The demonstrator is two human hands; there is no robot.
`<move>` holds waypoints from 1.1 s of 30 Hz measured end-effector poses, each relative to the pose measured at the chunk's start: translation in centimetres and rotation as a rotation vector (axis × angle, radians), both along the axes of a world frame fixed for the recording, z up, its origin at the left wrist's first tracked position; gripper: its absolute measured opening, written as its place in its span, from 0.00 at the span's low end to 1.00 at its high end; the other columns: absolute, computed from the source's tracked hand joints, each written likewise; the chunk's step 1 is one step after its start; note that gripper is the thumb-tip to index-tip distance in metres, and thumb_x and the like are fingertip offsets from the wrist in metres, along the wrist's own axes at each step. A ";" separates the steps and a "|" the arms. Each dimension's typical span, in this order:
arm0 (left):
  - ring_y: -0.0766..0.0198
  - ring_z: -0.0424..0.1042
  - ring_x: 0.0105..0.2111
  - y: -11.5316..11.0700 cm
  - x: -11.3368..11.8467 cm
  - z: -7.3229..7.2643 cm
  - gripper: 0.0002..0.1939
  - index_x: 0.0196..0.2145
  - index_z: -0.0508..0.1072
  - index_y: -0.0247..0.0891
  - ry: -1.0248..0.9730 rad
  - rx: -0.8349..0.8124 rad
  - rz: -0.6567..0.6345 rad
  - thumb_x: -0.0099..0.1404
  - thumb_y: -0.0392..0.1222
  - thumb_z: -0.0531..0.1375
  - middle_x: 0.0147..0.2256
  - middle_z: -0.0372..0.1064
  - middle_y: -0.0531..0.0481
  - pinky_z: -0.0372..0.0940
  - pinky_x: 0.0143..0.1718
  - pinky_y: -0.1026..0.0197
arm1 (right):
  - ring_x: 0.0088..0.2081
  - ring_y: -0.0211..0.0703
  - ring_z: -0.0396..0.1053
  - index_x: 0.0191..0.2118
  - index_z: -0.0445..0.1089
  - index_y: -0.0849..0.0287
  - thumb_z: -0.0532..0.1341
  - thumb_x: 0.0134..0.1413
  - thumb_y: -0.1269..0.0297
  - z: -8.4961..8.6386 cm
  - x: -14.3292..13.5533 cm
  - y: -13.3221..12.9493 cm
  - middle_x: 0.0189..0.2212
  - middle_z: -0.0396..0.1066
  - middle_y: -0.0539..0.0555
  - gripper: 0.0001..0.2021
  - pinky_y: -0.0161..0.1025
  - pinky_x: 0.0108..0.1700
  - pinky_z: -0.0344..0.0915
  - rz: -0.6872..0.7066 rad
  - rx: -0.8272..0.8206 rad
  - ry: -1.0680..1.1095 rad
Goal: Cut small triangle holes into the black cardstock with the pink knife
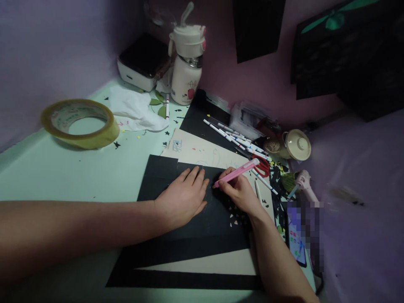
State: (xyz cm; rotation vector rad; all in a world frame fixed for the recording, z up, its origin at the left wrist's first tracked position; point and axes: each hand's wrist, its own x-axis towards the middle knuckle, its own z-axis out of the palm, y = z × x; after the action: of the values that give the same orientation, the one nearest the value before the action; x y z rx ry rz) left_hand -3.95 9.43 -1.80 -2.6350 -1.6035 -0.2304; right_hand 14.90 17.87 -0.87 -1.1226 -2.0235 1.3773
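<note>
My left hand (pixel 183 198) lies flat on a sheet of black paper (pixel 179 233), its fingers stretched out and pressing on it. My right hand (pixel 238 191) is closed around a slim pink utility knife (pixel 241 171), held like a pen. The knife's lower end meets the black paper just right of my left fingertips; the blade itself is too small to make out. Small cut-out holes show pale in the paper below my right hand. Under the black paper lies a cream sheet (pixel 205 149) with faint drawn lines.
A roll of tape (pixel 109 136), a tissue (pixel 132 107) and a white bottle (pixel 186 80) stand to the left and back. White markers (pixel 227 135), red-handled scissors (pixel 264 167), black scraps, a lidded cup (pixel 298 145) and a phone (pixel 297 246) lie along the right.
</note>
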 end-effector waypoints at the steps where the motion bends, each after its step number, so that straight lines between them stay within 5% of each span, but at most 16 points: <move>1: 0.43 0.60 0.60 0.0 0.0 0.0 0.26 0.58 0.67 0.27 -0.001 0.000 0.000 0.69 0.49 0.51 0.58 0.61 0.30 0.57 0.58 0.47 | 0.33 0.40 0.67 0.32 0.67 0.58 0.61 0.57 0.61 0.0 0.0 0.0 0.30 0.68 0.51 0.07 0.36 0.36 0.64 -0.006 0.002 0.003; 33: 0.42 0.60 0.60 0.0 0.0 0.0 0.27 0.58 0.66 0.27 0.012 -0.013 -0.010 0.70 0.48 0.50 0.59 0.61 0.29 0.57 0.58 0.46 | 0.32 0.39 0.68 0.32 0.67 0.58 0.61 0.56 0.67 -0.1 0.0 -0.2 0.29 0.70 0.50 0.03 0.35 0.34 0.63 -0.030 0.000 0.028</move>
State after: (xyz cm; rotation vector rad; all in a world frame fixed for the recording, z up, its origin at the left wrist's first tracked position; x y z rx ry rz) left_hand -3.98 9.47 -1.83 -2.6498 -1.5941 -0.2046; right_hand 14.93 17.64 -0.93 -1.1237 -1.9791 1.3710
